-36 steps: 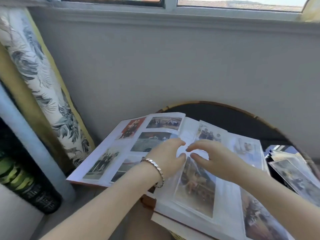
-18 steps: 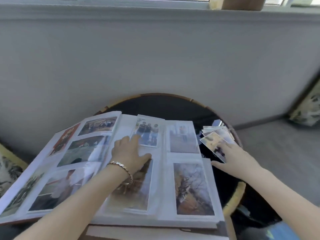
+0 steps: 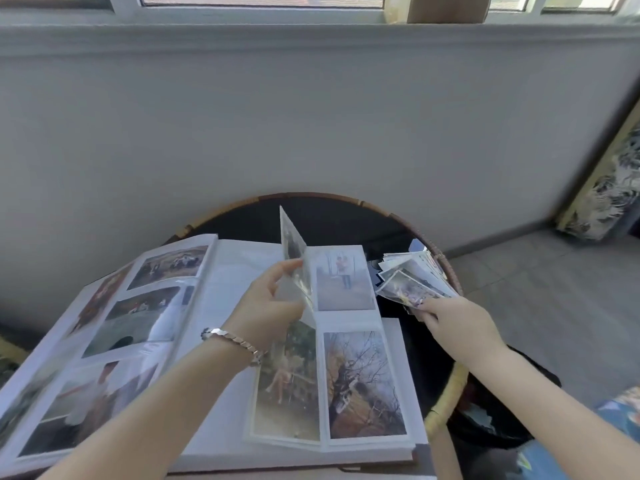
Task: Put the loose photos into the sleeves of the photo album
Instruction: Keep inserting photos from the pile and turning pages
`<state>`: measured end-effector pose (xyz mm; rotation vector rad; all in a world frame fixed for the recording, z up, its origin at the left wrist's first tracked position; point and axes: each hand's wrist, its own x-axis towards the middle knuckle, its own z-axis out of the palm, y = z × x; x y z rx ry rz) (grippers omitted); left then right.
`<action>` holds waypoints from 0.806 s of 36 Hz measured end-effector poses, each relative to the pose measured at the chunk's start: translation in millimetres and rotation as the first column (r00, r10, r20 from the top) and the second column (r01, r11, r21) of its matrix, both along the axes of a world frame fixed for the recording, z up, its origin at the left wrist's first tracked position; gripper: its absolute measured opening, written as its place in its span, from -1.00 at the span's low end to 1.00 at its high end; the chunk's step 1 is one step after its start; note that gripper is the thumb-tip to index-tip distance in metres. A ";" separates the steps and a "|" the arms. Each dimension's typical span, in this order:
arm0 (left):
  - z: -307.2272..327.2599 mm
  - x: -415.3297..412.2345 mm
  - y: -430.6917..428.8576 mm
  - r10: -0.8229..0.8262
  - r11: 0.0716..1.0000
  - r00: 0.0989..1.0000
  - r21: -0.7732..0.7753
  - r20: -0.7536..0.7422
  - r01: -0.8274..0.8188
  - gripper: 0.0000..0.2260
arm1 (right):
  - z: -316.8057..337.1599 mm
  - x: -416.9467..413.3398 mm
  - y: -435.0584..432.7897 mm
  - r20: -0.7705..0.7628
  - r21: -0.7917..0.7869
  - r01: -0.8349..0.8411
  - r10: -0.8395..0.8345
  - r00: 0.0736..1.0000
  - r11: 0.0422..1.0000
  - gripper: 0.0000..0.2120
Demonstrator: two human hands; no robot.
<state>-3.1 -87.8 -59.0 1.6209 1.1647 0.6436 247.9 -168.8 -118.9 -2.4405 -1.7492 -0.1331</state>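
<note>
Left hand (image 3: 268,306) pinches a glossy plastic sleeve page (image 3: 293,244) upright; right hand (image 3: 453,318) grips fanned loose photos (image 3: 412,284).

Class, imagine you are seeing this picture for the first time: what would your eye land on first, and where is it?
The open photo album fills the lower middle, lying on a round dark table. Above its right half the left grip pinches a clear sleeve page standing upright. At the right, the right grip holds a fan of loose photos.
</note>
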 end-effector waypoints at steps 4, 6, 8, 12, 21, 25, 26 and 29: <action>8.5 9.5 -3.7 -0.106 0.994 0.994 -0.022 -0.005 0.106 -0.43 | 0.2 2.3 -1.7 -0.117 -0.070 0.009 -0.017 0.993 0.998 -0.72; 14.1 13.8 -6.2 -0.170 0.984 0.985 -0.047 0.021 0.171 -0.43 | 7.5 2.0 -5.4 -0.257 -0.018 0.018 -0.022 0.966 1.000 -0.78; 16.6 18.5 -10.5 -0.244 0.965 0.966 -0.078 0.086 0.250 -0.45 | 17.7 2.2 -11.4 -0.362 0.164 0.104 -0.038 0.931 0.981 -0.81; 12.9 31.4 -16.6 -0.308 0.944 0.944 -0.085 0.117 0.319 -0.66 | 46.6 -4.3 -18.0 -0.381 0.592 0.164 0.094 0.920 0.789 -0.83; 19.9 21.0 -12.5 0.007 0.954 0.913 -0.276 0.408 0.116 -0.79 | 50.6 -55.6 1.8 0.115 0.432 -0.591 0.608 0.785 0.681 -0.66; 9.1 6.7 -1.3 0.151 0.964 0.927 -0.259 0.343 -0.062 -0.87 | 54.7 -78.4 8.6 -0.479 0.343 -0.304 0.444 0.757 0.889 -0.29; 7.7 3.9 1.3 0.163 0.961 0.926 -0.267 0.341 -0.071 -0.87 | 57.4 -82.5 10.0 -0.620 0.315 -0.186 0.350 0.702 0.931 -0.28; 4.5 1.0 7.5 0.150 0.952 0.934 -0.304 0.324 -0.048 -0.89 | 60.9 -84.8 20.1 -0.912 0.186 0.090 0.138 0.387 0.978 -0.54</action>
